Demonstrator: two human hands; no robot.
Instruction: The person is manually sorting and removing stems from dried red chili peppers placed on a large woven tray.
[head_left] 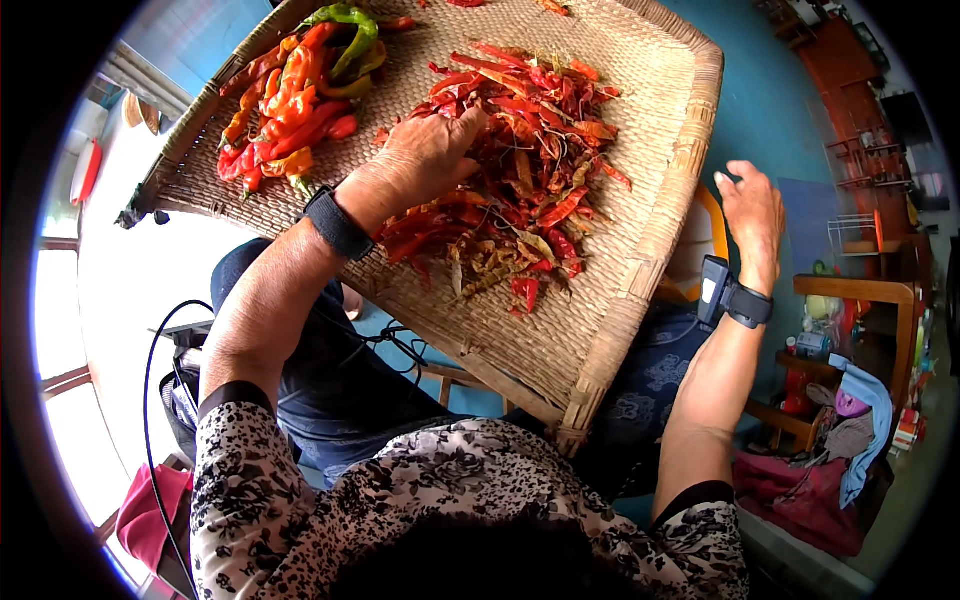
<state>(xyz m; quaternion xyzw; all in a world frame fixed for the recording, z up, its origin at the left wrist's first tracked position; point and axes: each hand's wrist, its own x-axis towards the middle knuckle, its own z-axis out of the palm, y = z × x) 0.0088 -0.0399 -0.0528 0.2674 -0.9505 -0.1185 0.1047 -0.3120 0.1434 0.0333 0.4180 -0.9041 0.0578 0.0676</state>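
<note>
Over the woven tray (650, 150), the left hand (425, 155) is laid half-curled against the dried red peppers (530, 165) (whether one is gripped cannot be told), which are spread beneath and to its right, while the right hand (752, 210) is held loosely curled, partly open, beyond the tray's right edge.
</note>
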